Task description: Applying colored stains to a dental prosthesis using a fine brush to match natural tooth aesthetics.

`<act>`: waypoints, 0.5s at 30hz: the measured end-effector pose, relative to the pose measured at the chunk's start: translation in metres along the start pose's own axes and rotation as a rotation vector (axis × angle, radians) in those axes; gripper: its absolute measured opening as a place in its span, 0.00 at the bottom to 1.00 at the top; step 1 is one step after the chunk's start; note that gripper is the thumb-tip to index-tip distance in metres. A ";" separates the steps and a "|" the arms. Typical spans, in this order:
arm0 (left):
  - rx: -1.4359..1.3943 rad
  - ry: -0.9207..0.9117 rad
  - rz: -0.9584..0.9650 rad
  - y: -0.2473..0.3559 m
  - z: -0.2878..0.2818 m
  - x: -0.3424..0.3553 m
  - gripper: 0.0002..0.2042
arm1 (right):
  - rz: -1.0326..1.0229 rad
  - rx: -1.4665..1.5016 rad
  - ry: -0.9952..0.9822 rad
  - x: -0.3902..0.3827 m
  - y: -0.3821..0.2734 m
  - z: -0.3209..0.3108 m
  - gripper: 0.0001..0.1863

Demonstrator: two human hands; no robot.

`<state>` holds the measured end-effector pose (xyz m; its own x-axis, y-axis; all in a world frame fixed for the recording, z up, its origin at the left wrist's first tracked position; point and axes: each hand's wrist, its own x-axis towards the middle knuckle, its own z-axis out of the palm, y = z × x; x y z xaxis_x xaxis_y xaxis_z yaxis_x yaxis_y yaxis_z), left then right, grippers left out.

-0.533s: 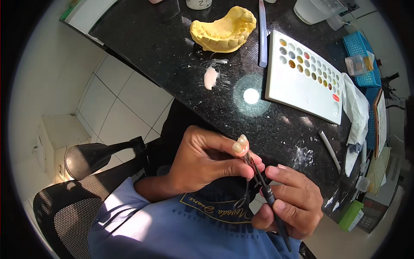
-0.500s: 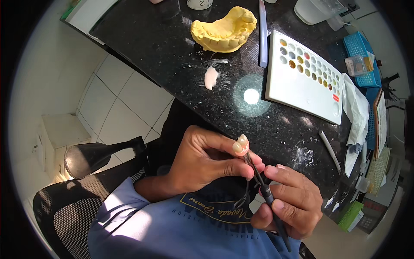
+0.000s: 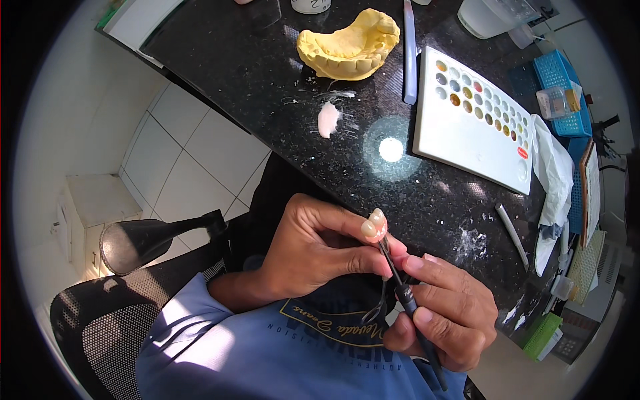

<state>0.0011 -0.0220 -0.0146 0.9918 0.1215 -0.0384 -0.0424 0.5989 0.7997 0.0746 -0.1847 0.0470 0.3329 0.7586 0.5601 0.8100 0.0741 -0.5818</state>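
Observation:
A small dental piece (image 3: 374, 227), white teeth on a pink gum-coloured base, sits at the upper end of a slim dark metal tool (image 3: 375, 312) with a looped lower end. My left hand (image 3: 310, 247) is closed around that tool, thumb and fingers pinching just below the teeth; its full shape is hidden behind the fingers. In my right hand (image 3: 457, 313) is a black-handled brush (image 3: 427, 343), gripped like a pen. Its thin front end points up at the underside of the pink base; whether it touches cannot be made out.
On the black speckled table (image 3: 267, 100) lie a yellow dental cast (image 3: 350, 63), a pale pink blob (image 3: 328, 120), a blue-grey stick tool (image 3: 409, 60) and a white palette (image 3: 460, 147) of coloured wells. Crumpled tissue (image 3: 552, 180) and a blue basket (image 3: 557, 70) are at right.
My right hand and the brush have shifted slightly left. The dental piece has tipped a little; my left hand stays nearly still.

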 end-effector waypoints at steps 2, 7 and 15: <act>-0.016 -0.001 0.003 0.000 0.000 0.000 0.09 | -0.004 -0.027 -0.019 0.000 -0.001 0.001 0.15; -0.028 -0.006 0.012 0.002 0.001 0.000 0.09 | -0.017 0.002 0.023 -0.003 0.000 0.001 0.16; -0.003 -0.016 0.021 0.001 -0.001 0.000 0.09 | -0.017 -0.022 -0.022 -0.001 0.000 0.001 0.15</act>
<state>0.0008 -0.0209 -0.0142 0.9925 0.1217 -0.0121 -0.0637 0.5991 0.7982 0.0738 -0.1845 0.0461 0.3088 0.7716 0.5562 0.8256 0.0729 -0.5595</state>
